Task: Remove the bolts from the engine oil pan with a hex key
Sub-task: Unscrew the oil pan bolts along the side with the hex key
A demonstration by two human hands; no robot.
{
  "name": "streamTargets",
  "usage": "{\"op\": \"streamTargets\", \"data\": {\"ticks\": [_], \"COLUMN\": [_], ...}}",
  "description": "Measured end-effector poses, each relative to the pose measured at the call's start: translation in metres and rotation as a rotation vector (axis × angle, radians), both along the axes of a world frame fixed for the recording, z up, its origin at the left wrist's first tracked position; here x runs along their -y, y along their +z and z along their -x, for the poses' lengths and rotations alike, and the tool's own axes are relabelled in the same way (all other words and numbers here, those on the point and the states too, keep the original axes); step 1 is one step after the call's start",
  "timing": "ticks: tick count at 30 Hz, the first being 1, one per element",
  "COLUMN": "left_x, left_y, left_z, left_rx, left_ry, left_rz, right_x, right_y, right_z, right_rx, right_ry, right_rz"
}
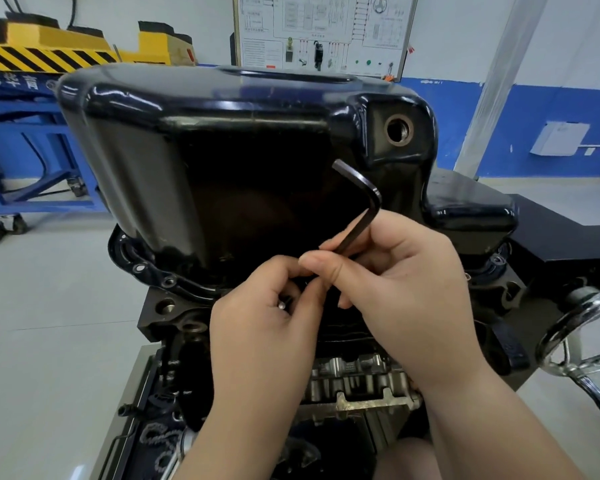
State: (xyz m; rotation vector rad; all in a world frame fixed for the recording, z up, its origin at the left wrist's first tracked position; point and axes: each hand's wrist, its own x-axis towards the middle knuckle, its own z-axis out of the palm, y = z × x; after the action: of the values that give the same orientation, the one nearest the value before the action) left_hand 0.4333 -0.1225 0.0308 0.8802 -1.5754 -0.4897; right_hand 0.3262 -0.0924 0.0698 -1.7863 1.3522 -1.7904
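A glossy black oil pan (pixel 222 140) sits upside down on the engine, filling the middle of the view. Its flange (pixel 153 275) at lower left shows bolt holes. My right hand (pixel 402 292) grips the long arm of a dark L-shaped hex key (pixel 359 206), whose short arm points up and left in front of the pan wall. My left hand (pixel 267 323) is curled just left of it, pinching a small metal bolt (pixel 282 305) whose shiny end shows between the fingers. The key's lower tip is hidden behind my fingers.
The drain hole (pixel 398 129) is open at the pan's upper right. A chrome handwheel (pixel 582 341) stands at the right edge. Engine block parts and a chain (pixel 160 441) lie below my hands. A blue and yellow lift (pixel 42 98) stands at the back left, a wiring board (pixel 323 32) behind.
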Motion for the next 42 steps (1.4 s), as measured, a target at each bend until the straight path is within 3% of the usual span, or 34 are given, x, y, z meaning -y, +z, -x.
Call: {"op": "streamTargets", "data": {"ticks": [13,20,26,33,42], "left_x": [0.0,0.001,0.001,0.005,0.012], "left_y": [0.0,0.0,0.003,0.009,0.011], "left_z": [0.003,0.002,-0.002,-0.011,-0.02], "left_rx": [-0.046,-0.018,-0.057,-0.049,-0.03], "left_ry": [-0.012,-0.014,-0.075,-0.156,-0.243], "left_rz": [-0.042,-0.011,-0.034,-0.115,-0.172], "right_x": [-0.013,-0.007,0.0,-0.003,0.005], "right_y": [0.008,0.01,0.015,0.021,0.024], "right_z": [0.009,0.007,0.002,0.01,0.011], "right_rx": [-0.031,0.065,-0.01,-0.112,-0.16], "right_ry": [0.188,0.115,0.03,0.204,0.124], "right_rz": [-0.065,0.011,0.009,-0.101,-0.054]}}
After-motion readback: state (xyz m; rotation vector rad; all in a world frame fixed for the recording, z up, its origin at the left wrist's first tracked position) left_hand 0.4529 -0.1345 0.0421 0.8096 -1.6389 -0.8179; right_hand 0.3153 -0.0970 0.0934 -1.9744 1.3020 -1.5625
